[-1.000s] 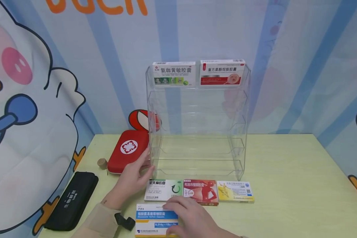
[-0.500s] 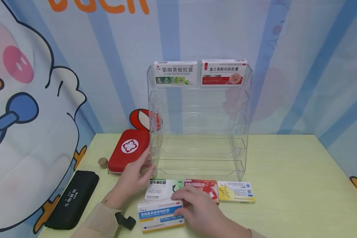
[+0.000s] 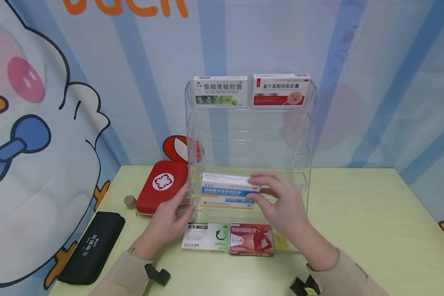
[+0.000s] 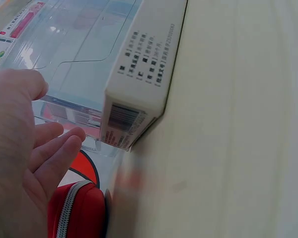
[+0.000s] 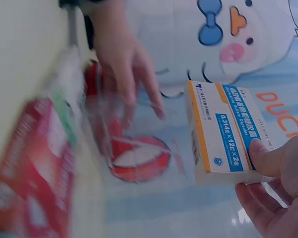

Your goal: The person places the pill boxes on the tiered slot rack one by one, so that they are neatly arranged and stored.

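Observation:
My right hand [image 3: 279, 197] pinches a white, blue and orange medicine box [image 3: 227, 191] by its right end, thumb in front and fingers behind. In the head view the box overlaps the lower tiers of the clear acrylic display rack [image 3: 249, 135]; the right wrist view shows the medicine box [image 5: 223, 129] with its printed front. My left hand [image 3: 168, 218] stays at the rack's lower left side. Seen from the left wrist, that left hand [image 4: 27, 129] has its fingers nearly straight along the rack's edge, thumb apart from them.
Two medicine boxes, one green-and-white [image 3: 220, 92] and one red-and-white [image 3: 281, 90], stand in the top tier. Before the rack lie a green-and-white box [image 3: 205, 237], a red box [image 3: 251, 240] and a partly hidden yellow box [image 3: 283, 243]. A red first-aid case [image 3: 151, 193] and black pouch [image 3: 90, 248] lie left.
My right hand has lifted the blue-and-white medicine box off the table and carried it up and forward to the rack's lower tiers. The left hand has kept its place.

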Tool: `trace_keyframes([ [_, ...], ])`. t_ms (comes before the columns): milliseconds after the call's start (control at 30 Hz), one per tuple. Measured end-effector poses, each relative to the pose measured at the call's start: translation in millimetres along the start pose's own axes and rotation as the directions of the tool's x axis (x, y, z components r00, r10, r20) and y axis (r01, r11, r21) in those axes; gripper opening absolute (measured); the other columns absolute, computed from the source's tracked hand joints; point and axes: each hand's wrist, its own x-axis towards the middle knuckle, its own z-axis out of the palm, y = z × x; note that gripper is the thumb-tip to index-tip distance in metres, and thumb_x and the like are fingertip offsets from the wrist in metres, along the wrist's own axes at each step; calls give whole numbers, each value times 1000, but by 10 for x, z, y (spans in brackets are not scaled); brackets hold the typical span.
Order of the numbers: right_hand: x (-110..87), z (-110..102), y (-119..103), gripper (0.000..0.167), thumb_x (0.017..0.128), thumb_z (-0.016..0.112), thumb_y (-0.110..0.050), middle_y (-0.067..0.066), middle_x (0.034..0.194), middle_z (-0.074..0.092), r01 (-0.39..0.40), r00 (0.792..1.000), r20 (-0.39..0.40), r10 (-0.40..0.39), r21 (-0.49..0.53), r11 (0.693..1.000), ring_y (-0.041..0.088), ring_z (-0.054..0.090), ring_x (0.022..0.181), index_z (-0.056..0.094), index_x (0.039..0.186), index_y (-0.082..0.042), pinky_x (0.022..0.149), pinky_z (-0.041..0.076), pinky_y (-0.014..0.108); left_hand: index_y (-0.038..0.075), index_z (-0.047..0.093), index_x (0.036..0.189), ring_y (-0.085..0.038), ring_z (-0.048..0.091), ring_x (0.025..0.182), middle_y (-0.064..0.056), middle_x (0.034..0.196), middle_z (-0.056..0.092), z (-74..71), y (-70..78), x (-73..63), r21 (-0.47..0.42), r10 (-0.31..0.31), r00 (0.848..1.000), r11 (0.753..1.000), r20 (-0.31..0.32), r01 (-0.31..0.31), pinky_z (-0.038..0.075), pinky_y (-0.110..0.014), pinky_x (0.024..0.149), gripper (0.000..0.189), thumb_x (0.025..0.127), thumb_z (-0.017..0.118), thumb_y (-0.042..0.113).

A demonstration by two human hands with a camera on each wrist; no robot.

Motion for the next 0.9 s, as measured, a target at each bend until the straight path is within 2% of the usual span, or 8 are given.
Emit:
trace_keyframes([
  [100, 238, -148, 32, 35, 84, 89, 7, 17, 128, 77, -27, 997, -70, 26, -16, 1000, 29, 77, 116, 79, 117, 1, 95, 62, 15, 27, 25, 177, -30, 75, 133, -10, 159, 65, 0, 7, 2, 14, -3, 1000, 1000, 4, 3, 65, -47, 106, 95, 100, 80, 22],
  [200, 456, -254, 49, 35, 86, 88, 7, 15, 129, 76, -46, 994, -105, 43, -23, 999, 22, 75, 120, 79, 119, 0, 99, 59, 12, 25, 26, 177, -30, 75, 133, -11, 160, 64, -6, 6, 3, 27, -2, 1000, 1000, 3, 2, 64, -47, 106, 94, 100, 80, 24],
  [500, 991, -308, 114, 32, 92, 83, 7, 20, 131, 70, 10, 986, -165, -11, -8, 1000, 27, 72, 125, 75, 123, 6, 102, 59, 13, 23, 27, 177, -31, 76, 131, -12, 158, 65, -9, -25, -12, 31, 10, 1000, 999, -3, -10, 65, -47, 105, 94, 100, 80, 23],
  [667, 1191, -261, 151, 30, 94, 83, 3, 18, 132, 69, -20, 979, -205, 22, 10, 1000, 21, 69, 126, 75, 122, 6, 103, 62, 20, 24, 27, 177, -31, 76, 131, -12, 158, 66, 4, -31, -12, 32, 8, 1000, 999, -3, -8, 65, -47, 105, 94, 100, 81, 23],
  [900, 1351, -162, 169, 29, 94, 83, 1, 17, 133, 70, -64, 974, -219, 63, 3, 998, 24, 69, 128, 76, 123, 4, 105, 64, 29, 24, 27, 177, -31, 75, 132, -12, 157, 67, -2, -8, -4, 40, 5, 1000, 999, -6, -4, 65, -48, 106, 94, 99, 81, 23],
])
